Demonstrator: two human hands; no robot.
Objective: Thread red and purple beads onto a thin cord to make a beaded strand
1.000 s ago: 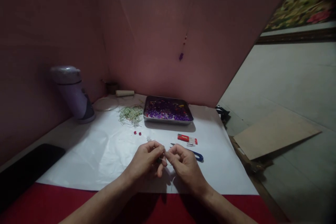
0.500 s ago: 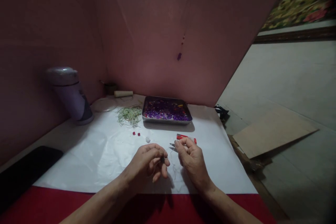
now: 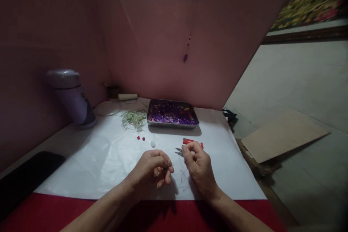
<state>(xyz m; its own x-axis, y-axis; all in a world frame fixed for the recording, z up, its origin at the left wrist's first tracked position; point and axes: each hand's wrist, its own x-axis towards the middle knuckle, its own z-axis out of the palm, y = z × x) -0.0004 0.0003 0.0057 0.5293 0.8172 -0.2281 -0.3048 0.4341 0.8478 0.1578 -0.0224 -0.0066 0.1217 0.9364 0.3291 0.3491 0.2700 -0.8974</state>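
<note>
Head view: right hand (image 3: 199, 163) grip pinched on thin thread (image 3: 182, 179), which trails below it over the white sheet (image 3: 108, 163). Left hand (image 3: 154, 168): thumb and forefinger close, other fingers loose; too dim to tell what it holds. Thread likely light, limp, slippery; pinch near an end. Scissors (image 3: 178, 152) by right fingertips; sheet's near edge close, more room leftward.

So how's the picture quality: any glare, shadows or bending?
Head view: dim, with glare on the white sheet, shadows before the tray and by the left hand. Same head view: the purple flask tilts outward, probably lens distortion; upper right corner nearly black.
</note>
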